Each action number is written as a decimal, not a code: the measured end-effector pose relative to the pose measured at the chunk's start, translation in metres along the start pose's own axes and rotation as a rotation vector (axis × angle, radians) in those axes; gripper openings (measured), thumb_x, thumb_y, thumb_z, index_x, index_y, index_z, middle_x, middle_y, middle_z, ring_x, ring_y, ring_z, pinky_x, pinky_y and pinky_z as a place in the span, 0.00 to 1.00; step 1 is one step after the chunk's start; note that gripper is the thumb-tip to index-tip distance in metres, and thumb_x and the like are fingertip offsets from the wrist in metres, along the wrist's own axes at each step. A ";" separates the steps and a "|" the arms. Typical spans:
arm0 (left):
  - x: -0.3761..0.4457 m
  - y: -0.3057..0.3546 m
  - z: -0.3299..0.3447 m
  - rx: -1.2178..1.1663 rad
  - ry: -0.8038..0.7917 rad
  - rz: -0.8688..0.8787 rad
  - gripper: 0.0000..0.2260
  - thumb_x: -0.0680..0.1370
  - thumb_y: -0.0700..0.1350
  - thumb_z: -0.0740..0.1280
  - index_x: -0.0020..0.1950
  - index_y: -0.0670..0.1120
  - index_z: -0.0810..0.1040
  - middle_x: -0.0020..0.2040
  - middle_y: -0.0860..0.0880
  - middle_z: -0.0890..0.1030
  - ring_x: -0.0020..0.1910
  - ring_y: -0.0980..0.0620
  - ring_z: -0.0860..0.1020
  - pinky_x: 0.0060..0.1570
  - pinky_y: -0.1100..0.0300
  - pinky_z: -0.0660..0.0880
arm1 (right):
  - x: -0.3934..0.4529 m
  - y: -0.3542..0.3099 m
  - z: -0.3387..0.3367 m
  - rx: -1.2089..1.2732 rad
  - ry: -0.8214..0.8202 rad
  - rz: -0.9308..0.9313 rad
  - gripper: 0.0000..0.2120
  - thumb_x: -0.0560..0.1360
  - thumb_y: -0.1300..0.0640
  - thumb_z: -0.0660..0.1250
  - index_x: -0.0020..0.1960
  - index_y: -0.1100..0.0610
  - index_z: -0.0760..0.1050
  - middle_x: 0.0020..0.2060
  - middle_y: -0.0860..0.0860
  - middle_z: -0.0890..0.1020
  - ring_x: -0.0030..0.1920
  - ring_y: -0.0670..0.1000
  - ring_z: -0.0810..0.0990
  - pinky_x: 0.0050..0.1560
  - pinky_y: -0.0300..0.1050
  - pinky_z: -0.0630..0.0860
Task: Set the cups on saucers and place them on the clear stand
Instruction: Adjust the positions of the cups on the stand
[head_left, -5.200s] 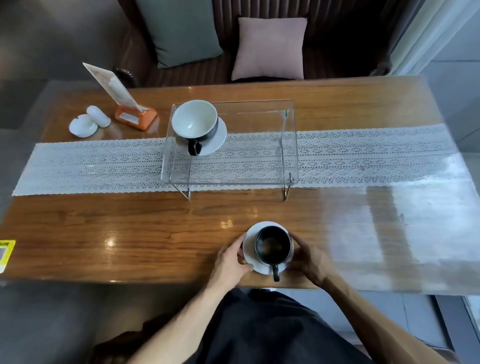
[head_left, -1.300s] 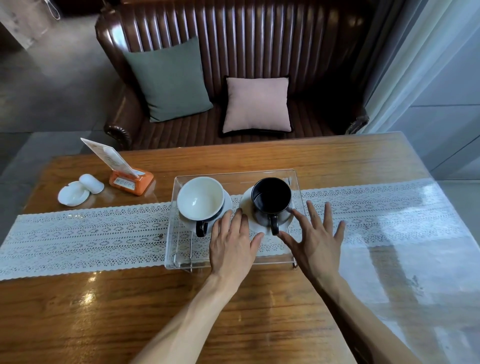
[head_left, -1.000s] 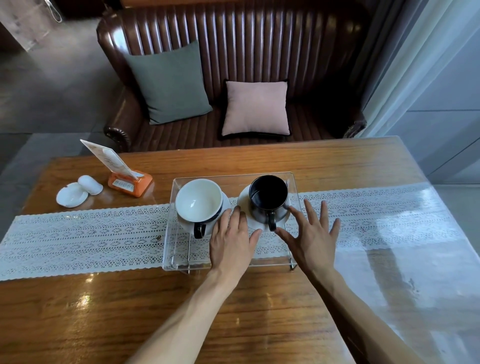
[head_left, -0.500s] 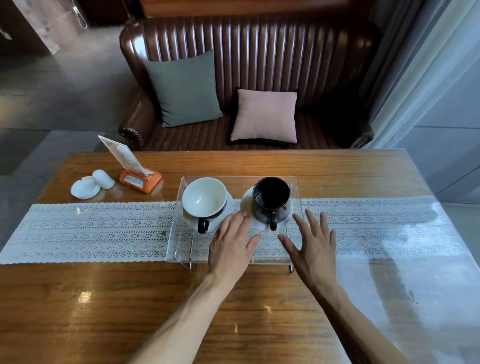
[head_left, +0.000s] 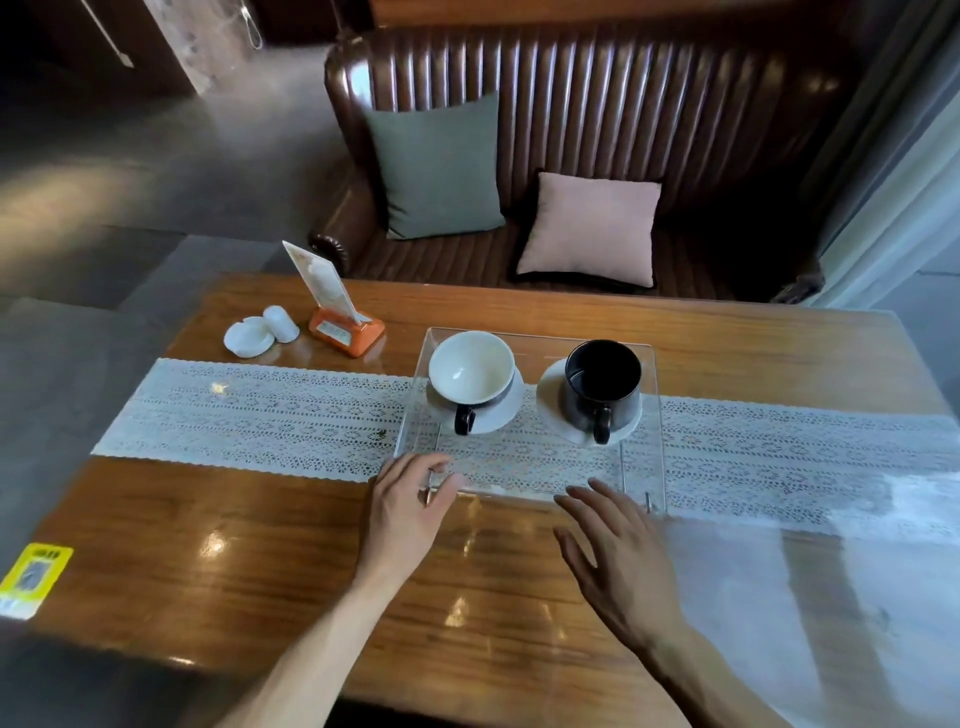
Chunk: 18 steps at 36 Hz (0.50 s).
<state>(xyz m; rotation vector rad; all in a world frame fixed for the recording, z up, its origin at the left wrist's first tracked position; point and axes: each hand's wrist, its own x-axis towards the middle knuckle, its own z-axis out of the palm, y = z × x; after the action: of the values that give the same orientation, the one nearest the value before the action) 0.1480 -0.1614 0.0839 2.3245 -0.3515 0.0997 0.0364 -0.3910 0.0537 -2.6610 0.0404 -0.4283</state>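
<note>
A clear acrylic stand (head_left: 540, 480) sits on the lace runner mid-table. On its left half a cup with a white inside (head_left: 471, 375) rests on a white saucer (head_left: 506, 410). On the right half a black cup (head_left: 601, 384) rests on another white saucer (head_left: 550, 397). Both handles point toward me. My left hand (head_left: 408, 506) hovers at the stand's near left corner, fingers loosely curled and holding nothing. My right hand (head_left: 613, 551) is spread flat over the wood just in front of the stand, also holding nothing.
An orange menu holder (head_left: 345, 327) with a card and a white ashtray (head_left: 249, 339) with a white shaker (head_left: 280, 323) stand at the far left. A white lace runner (head_left: 260, 415) crosses the wooden table (head_left: 208, 545). A brown sofa with cushions is behind.
The black cup on its saucer went from the table's near edge onto the stand. Since a second ago both hands have pulled back from the saucers toward me; the view shifted.
</note>
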 end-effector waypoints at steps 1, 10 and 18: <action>0.005 -0.005 -0.004 0.011 0.001 -0.003 0.10 0.75 0.53 0.70 0.54 0.52 0.80 0.49 0.59 0.80 0.52 0.57 0.76 0.55 0.59 0.71 | 0.005 -0.004 0.001 -0.006 -0.007 -0.003 0.17 0.79 0.44 0.59 0.63 0.49 0.77 0.60 0.46 0.81 0.68 0.50 0.74 0.68 0.49 0.69; 0.063 -0.032 -0.019 0.125 -0.054 0.143 0.16 0.73 0.54 0.72 0.59 0.50 0.80 0.57 0.54 0.81 0.59 0.54 0.71 0.57 0.58 0.64 | 0.055 -0.045 0.018 -0.111 -0.206 0.043 0.26 0.80 0.41 0.57 0.74 0.51 0.66 0.74 0.50 0.71 0.75 0.55 0.67 0.69 0.54 0.71; 0.101 -0.041 -0.014 0.314 -0.037 0.313 0.19 0.72 0.53 0.73 0.59 0.45 0.81 0.63 0.49 0.80 0.66 0.48 0.69 0.63 0.49 0.63 | 0.070 -0.053 0.027 -0.179 -0.276 0.071 0.30 0.81 0.38 0.51 0.79 0.51 0.57 0.79 0.48 0.60 0.79 0.55 0.57 0.75 0.55 0.63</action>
<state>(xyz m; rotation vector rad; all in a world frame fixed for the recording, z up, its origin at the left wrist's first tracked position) 0.2566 -0.1464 0.0836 2.5628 -0.7650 0.2833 0.1089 -0.3388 0.0742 -2.8599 0.0916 -0.0331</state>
